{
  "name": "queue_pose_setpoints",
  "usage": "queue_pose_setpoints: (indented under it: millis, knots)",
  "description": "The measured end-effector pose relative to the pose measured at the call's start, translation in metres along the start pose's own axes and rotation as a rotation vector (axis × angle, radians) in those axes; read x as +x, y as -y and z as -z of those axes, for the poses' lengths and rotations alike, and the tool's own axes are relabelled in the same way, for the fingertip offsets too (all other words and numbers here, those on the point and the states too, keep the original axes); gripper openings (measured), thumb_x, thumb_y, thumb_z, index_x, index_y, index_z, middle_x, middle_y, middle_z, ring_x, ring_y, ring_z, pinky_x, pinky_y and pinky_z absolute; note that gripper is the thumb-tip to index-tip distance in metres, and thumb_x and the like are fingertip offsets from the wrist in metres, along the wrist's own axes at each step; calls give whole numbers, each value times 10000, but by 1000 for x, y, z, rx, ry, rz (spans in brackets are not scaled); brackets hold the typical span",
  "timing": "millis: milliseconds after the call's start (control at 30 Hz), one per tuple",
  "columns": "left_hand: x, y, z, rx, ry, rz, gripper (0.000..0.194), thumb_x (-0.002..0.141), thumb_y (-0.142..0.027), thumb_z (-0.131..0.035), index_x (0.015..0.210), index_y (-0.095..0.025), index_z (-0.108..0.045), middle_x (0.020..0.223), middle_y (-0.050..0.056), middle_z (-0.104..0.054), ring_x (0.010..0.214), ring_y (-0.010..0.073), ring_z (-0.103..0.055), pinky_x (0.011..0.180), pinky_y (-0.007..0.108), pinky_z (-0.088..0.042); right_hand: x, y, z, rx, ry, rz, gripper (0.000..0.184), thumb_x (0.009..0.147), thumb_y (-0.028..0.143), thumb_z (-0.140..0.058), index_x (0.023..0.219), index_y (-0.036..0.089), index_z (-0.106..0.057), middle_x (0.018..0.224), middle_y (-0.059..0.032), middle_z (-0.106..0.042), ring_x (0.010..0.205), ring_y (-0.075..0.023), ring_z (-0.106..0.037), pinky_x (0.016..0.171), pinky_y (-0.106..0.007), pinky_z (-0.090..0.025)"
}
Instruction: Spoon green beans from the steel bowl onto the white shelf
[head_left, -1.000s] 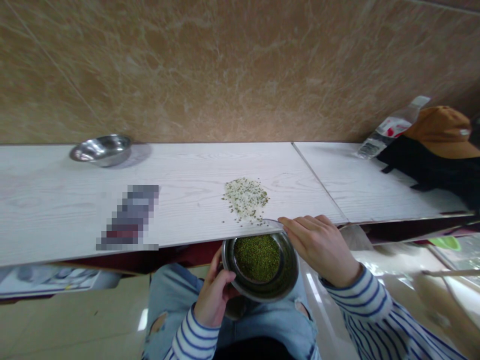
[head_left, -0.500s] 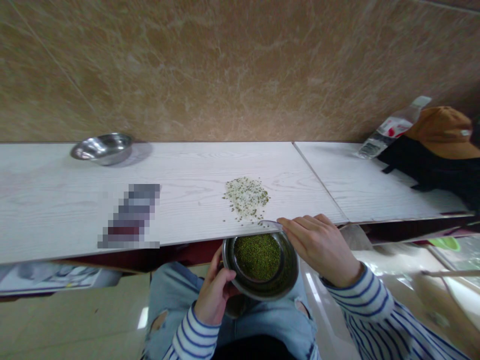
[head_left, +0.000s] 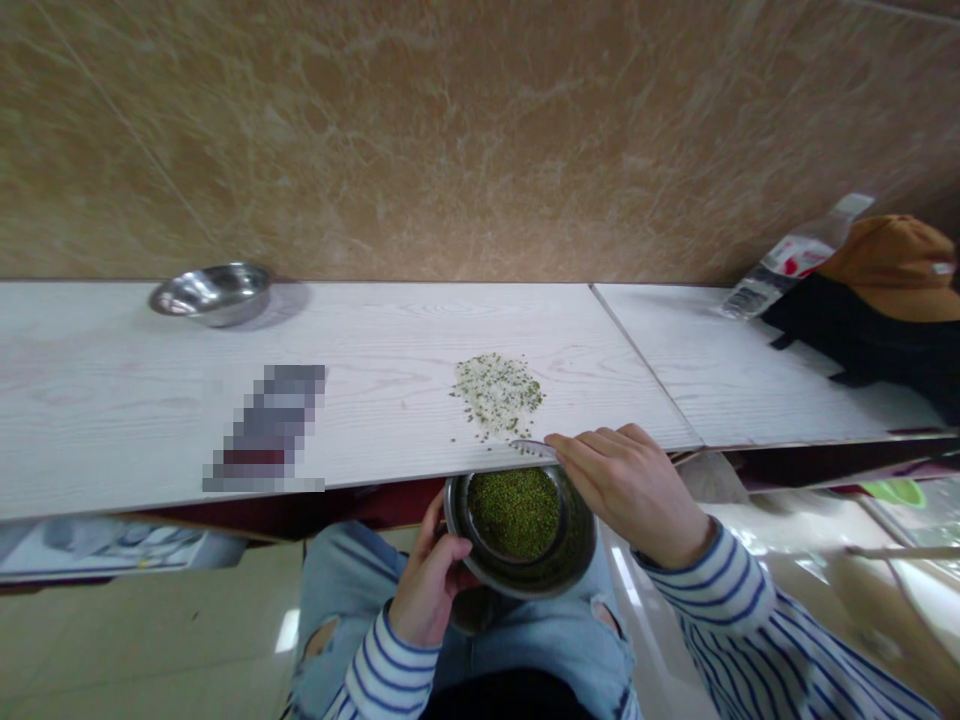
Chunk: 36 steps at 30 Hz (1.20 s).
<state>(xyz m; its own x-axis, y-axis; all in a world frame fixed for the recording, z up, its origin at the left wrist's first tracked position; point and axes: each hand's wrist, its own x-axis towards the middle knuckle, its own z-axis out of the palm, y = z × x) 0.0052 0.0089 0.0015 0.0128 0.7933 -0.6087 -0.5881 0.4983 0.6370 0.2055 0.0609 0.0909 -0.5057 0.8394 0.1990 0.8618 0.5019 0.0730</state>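
Observation:
My left hand point(head_left: 431, 580) grips the rim of a steel bowl point(head_left: 577, 560) on its left side, thumb on top. The bowl is tilted just below the counter's front edge, and small green beans point(head_left: 514, 510), like mung beans, lie in it. Between the fingers of my right hand point(head_left: 630, 490) is a thin silvery spoon-like utensil point(head_left: 531, 447), its exact kind unclear. Its tip lies at the counter edge above the bowl, among a few stray beans. Just beyond it spreads a pile of white grains mixed with green beans point(head_left: 496, 392).
On the white wood-grain counter point(head_left: 375, 340), a second steel bowl point(head_left: 214, 295) stands at the back left, with a pixelated flat object point(head_left: 270, 430) in front of it. To the right are a plastic bottle point(head_left: 787, 260), an orange cap point(head_left: 896, 260) and dark cloth point(head_left: 870, 330). A tiled wall rises behind.
My right hand and the utensil have shifted slightly left along the counter edge. The bowl stays in my left hand; the whole view has moved a little.

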Motion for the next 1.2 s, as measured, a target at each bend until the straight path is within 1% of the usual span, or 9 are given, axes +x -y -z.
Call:
queue_pose_setpoints:
  millis: [267, 433, 567, 700, 900, 1200]
  knots:
    - [0, -1, 2, 0, 14, -6, 742, 584, -139, -558, 1294, -271, -387, 818, -4, -593, 667, 148, -515, 518, 262, -452, 4, 4, 1, -2, 10, 13, 253, 900, 238, -382, 1082, 227, -557, 771, -10, -632, 732, -132, -537, 671, -298, -273]
    - [1, 0, 4, 10, 24, -20, 725, 604, -133, -549, 1295, -277, -385, 851, 5, -589, 659, 136, -515, 527, 258, -460, 7, 7, 0, 9, 11, 17, 247, 898, 234, -388, 1081, 231, -554, 770, -9, -630, 736, -133, -537, 677, -295, -272]
    - [1, -1, 4, 17, 48, -30, 717, 607, -133, -547, 1291, -274, -383, 838, -3, -574, 632, 126, -505, 510, 252, -460, 11, 10, -2, 16, -6, 32, 231, 879, 228, -421, 1062, 233, -562, 759, -9, -629, 727, -130, -534, 677, -292, -271]
    - [-1, -3, 4, 14, 33, -30, 707, 609, -128, -538, 1285, -269, -386, 882, 4, -579, 641, 125, -510, 513, 253, -464, 16, 14, -3, 40, -10, 38, 232, 887, 229, -407, 1060, 228, -562, 747, -12, -628, 744, -131, -540, 684, -290, -272]
    - [0, -4, 6, 5, 17, -32, 708, 594, -127, -549, 1272, -274, -407, 801, -11, -571, 610, 115, -495, 528, 254, -465, 22, 16, -3, 39, 9, 68, 229, 883, 218, -412, 1059, 237, -557, 742, -3, -625, 708, -124, -531, 674, -289, -264]
    - [2, -2, 4, -1, 18, -36, 708, 592, -130, -544, 1273, -265, -403, 853, -4, -591, 640, 131, -513, 477, 240, -446, 14, 24, 2, 55, 23, 125, 246, 874, 211, -425, 1083, 244, -551, 748, -1, -622, 733, -128, -523, 664, -292, -265]
